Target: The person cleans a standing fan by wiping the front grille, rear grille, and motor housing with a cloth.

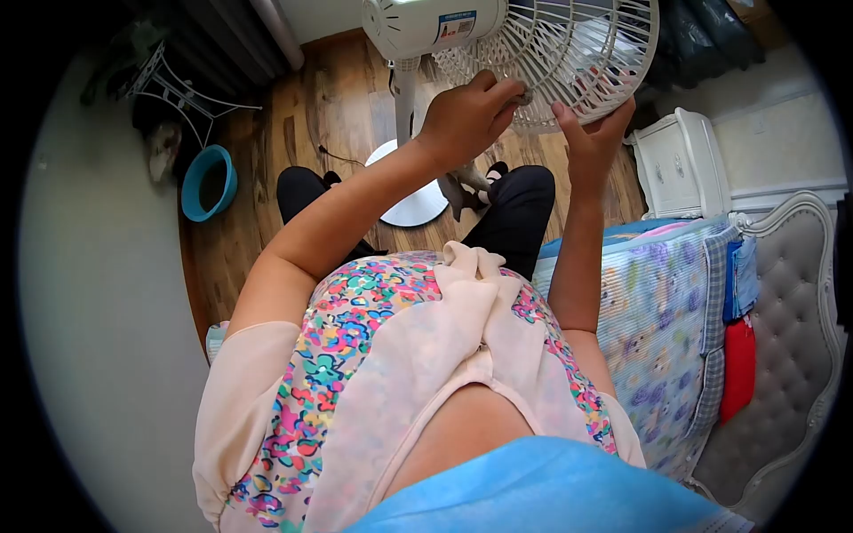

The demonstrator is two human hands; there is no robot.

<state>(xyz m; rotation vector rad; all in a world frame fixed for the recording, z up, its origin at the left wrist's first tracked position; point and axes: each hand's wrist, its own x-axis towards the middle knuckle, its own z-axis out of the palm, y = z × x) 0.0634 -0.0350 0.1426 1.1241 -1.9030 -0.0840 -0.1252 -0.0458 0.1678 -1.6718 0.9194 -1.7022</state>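
A white standing fan rises in front of me, its motor housing (435, 27) at the top and its round wire guard (613, 53) to the right. My right hand (597, 138) grips the lower rim of the guard, thumb on the near side. Against the guard's lower left part, my left hand (475, 111) is closed with its fingers pinched together. Something small and greyish shows at those fingertips, too small to name. The fan's pole (404, 98) runs down to a round white base (413, 200) between my legs.
A blue basin (210, 182) stands on the wooden floor at left, near a white metal rack (191, 98). At right are a white bedside cabinet (680, 169), a bed with a patterned cover (649, 320) and a grey tufted headboard (786, 311). A plug (322, 151) lies on the floor.
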